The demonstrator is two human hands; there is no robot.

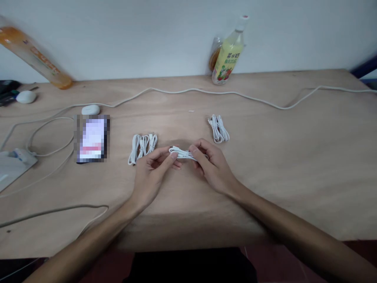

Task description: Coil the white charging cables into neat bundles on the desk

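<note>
Between both hands, just above the front half of the table, is a bundled white cable [183, 153]. My left hand [154, 167] pinches its left end between thumb and fingers. At the right end, my right hand [210, 163] grips the same bundle, its thumb on top. Just behind my left hand lie several coiled white cables [143, 143] side by side, partly covered by that hand. Farther back, beyond my right hand, rests another group of bundled white cables [218, 129].
A phone [92, 137] lies to the left, near a white earbud case [90, 110]. One long white cord [188, 90] crosses the wooden table [294, 157]. Against the wall stand a yellow-labelled bottle [228, 59] and an orange drink bottle [38, 59]. A power strip [17, 161] sits far left.
</note>
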